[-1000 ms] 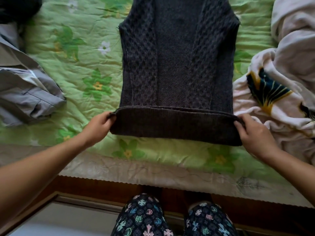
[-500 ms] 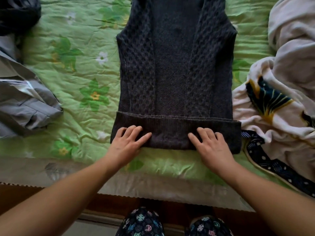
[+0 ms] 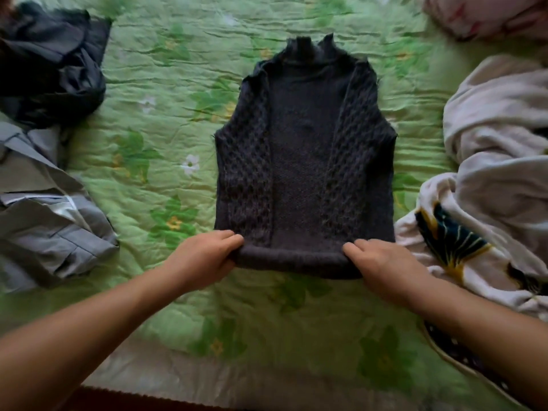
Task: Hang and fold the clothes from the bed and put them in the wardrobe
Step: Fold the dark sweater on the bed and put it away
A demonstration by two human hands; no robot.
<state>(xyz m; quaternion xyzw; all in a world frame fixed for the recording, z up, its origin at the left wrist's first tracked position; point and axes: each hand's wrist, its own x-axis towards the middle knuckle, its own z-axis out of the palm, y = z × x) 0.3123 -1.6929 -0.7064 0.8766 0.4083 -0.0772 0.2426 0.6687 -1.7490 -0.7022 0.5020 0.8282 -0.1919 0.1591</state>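
Nearest the bed (image 3: 267, 327) edge, the left hand (image 3: 204, 256) and right hand (image 3: 382, 262) each pinch one end of the rolled hem (image 3: 290, 259) of the dark sweater (image 3: 305, 161), equally close. Beyond them it lies flat, long axis running straight away, collar farthest.

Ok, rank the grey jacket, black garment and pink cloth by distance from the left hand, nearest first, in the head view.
1. Grey jacket, just left of the left hand, which grips the sweater.
2. Black garment, at the far left.
3. Pink cloth, at the far right.
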